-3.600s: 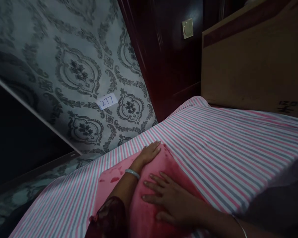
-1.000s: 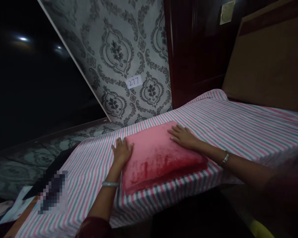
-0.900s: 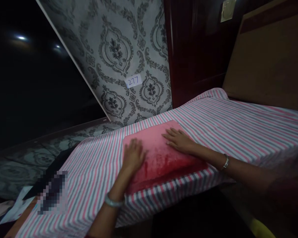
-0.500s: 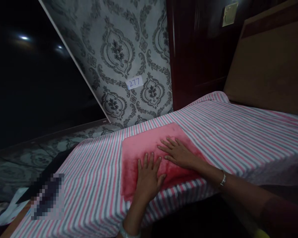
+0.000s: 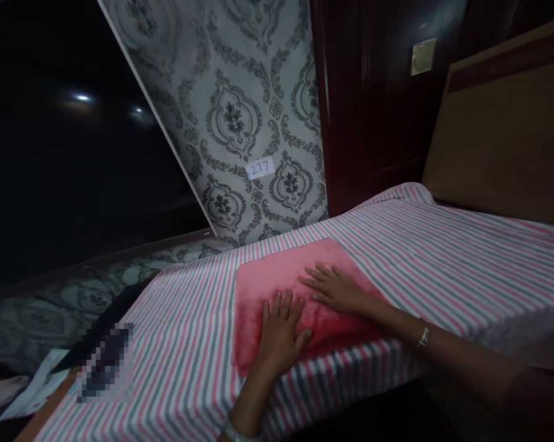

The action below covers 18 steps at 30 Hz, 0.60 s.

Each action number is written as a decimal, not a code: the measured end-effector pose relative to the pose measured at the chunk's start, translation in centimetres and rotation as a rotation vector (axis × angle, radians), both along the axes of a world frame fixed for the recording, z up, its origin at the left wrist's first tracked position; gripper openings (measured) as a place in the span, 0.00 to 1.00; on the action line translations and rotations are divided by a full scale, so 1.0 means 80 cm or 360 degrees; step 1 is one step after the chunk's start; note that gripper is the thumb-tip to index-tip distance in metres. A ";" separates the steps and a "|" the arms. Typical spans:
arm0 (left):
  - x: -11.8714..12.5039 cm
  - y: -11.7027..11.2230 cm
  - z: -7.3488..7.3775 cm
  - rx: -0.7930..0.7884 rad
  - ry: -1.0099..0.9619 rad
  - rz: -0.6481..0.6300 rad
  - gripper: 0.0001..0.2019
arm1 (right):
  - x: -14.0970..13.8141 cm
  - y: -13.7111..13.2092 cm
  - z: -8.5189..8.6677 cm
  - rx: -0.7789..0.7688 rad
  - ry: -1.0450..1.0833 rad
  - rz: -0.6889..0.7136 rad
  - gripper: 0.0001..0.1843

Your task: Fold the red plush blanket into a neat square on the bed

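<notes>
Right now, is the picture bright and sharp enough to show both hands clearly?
Head view: dim but sharp enough; left hand and right hand lie flat on the pink cloth. Head view: two light spots glare on the dark panel at left; a pixelated patch hides the lower left.

Left hand (image 5: 280, 334), right hand (image 5: 338, 290) flat on pink folded cloth (image 5: 277, 279), striped sheet (image 5: 442, 264).

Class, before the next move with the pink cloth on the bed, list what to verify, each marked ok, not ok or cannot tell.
1. Left hand flat on the pink cloth: ok.
2. Right hand flat on it, beside the left: ok.
3. Cloth wholly on the striped sheet: ok.
4. A hand gripping the cloth: not ok, fingers lie open.
5. Cloth free of creases: cannot tell, too dim.
</notes>
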State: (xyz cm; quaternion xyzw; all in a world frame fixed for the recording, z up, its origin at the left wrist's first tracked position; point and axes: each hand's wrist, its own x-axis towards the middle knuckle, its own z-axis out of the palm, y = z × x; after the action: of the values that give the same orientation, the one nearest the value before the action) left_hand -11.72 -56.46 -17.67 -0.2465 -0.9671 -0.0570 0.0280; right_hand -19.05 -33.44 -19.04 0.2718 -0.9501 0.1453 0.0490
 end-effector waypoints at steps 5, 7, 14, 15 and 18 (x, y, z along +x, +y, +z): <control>-0.008 -0.011 0.029 0.0036 0.0060 0.0101 0.26 | -0.008 -0.024 0.022 -0.0086 0.0010 0.0110 0.28; -0.005 -0.008 0.030 0.0047 0.0210 0.0165 0.25 | -0.018 -0.039 0.026 -0.0101 -0.0049 0.0235 0.28; 0.038 0.030 -0.050 0.0110 0.0658 -0.0177 0.34 | -0.062 -0.057 0.010 -0.0061 -0.0093 0.0654 0.29; 0.041 0.034 -0.061 0.0111 0.0742 -0.0170 0.36 | -0.069 -0.055 0.009 -0.0049 -0.0073 0.0681 0.31; 0.041 0.039 -0.082 0.0103 0.0922 -0.0134 0.38 | -0.094 -0.053 0.012 0.0005 -0.0052 0.0657 0.34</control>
State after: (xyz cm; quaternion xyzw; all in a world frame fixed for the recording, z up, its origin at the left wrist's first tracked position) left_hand -8.42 -53.34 -24.20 -0.2913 -0.9055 -0.0161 0.3083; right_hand -26.60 -37.64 -18.08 0.4584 -0.8751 0.1552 0.0023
